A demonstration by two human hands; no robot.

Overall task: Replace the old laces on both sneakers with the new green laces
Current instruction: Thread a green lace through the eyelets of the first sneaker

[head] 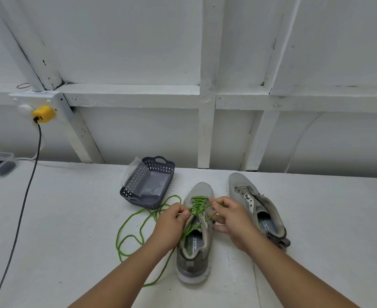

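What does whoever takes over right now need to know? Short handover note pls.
Left hand: pinches the green lace at the near shoe's eyelets.
Right hand: pinches the same lace on the other side.
Near shoe: toe away from the person, lower eyelets laced green, upper ones still open; long slack loops on the table to its left.
Far shoe: to the right, no lace in it.
Basket: behind the shoes, holds clear bags.
Left: finish lacing the near shoe, then lace the far shoe.

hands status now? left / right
Left hand: pinching the green lace at the sneaker.
Right hand: pinching the same lace.
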